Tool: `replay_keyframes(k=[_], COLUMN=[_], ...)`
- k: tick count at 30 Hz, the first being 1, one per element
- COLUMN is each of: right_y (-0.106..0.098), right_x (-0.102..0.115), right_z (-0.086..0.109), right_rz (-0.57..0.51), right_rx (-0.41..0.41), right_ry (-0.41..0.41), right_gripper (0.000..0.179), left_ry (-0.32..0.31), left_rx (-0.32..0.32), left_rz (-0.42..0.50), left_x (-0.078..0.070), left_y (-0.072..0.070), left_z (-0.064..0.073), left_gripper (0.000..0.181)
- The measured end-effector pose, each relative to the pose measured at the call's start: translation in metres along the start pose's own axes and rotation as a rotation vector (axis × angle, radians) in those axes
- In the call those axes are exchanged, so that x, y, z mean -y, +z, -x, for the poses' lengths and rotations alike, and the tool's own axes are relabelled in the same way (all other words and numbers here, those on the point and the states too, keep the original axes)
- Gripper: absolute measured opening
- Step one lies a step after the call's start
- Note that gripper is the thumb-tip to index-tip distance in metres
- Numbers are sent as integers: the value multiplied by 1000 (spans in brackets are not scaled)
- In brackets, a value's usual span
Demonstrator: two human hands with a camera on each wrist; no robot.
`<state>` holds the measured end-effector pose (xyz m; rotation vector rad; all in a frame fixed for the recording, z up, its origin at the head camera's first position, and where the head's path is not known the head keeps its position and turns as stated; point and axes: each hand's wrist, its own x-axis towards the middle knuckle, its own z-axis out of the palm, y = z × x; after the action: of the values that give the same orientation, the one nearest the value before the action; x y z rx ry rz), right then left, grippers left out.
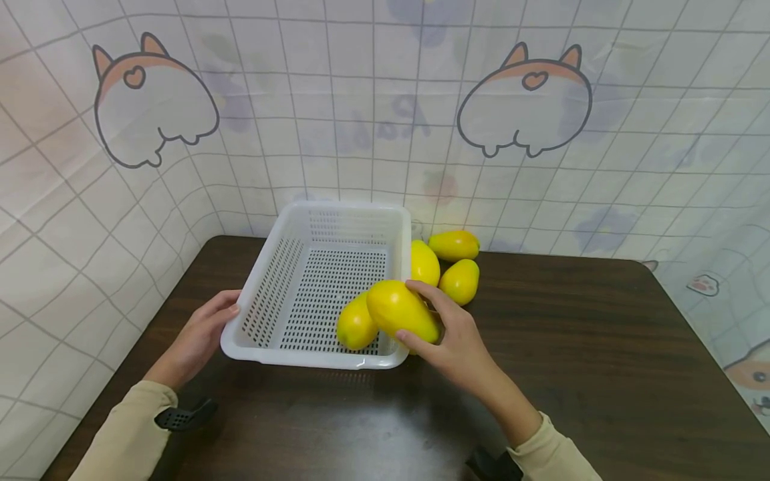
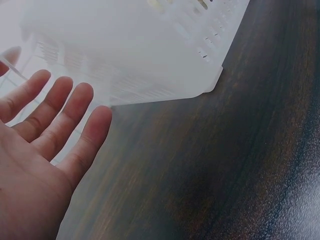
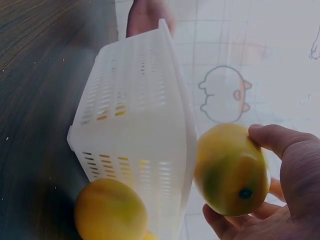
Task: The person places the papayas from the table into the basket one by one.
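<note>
A white perforated plastic basket [image 1: 252, 341] stands on the dark table. One yellow mango [image 1: 353, 326] lies inside it, near the front right corner. My right hand [image 1: 448, 334] grips another yellow mango [image 1: 400, 310] over the basket's right rim, with the thumb on one side and fingers on the other. A dark stem spot shows on this held mango [image 3: 232, 170] in the right wrist view. My left hand [image 1: 201, 334] is at the basket's left rim. Its fingers [image 2: 75, 115] look extended and spread beside the outer wall in the left wrist view.
Right of the basket sit more yellow mangoes: one [image 1: 426, 264] against its wall, one [image 1: 454, 246] at the back, one [image 1: 460, 282] nearer. Dark wooden table [image 1: 577, 361] extends to the right. A patterned cloth [image 1: 373, 133] hangs behind.
</note>
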<state>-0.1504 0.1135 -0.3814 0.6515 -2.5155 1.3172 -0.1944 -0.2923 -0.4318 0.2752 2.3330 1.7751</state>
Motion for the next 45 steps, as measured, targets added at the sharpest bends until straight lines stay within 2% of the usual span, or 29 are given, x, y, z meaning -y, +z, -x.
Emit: replay_keyframes(k=[37, 45], right_y=[5, 5], right_x=[-2, -3], right_z=[-3, -3], right_rz=[-16, -58], right_rx=[-23, 10], right_ry=[-76, -44], right_gripper=[60, 61], left_ry=[11, 10], left_rx=[5, 6], left_rz=[7, 9], left_x=[1, 2], left_y=[0, 0], left_z=[0, 0], left_gripper=[40, 40])
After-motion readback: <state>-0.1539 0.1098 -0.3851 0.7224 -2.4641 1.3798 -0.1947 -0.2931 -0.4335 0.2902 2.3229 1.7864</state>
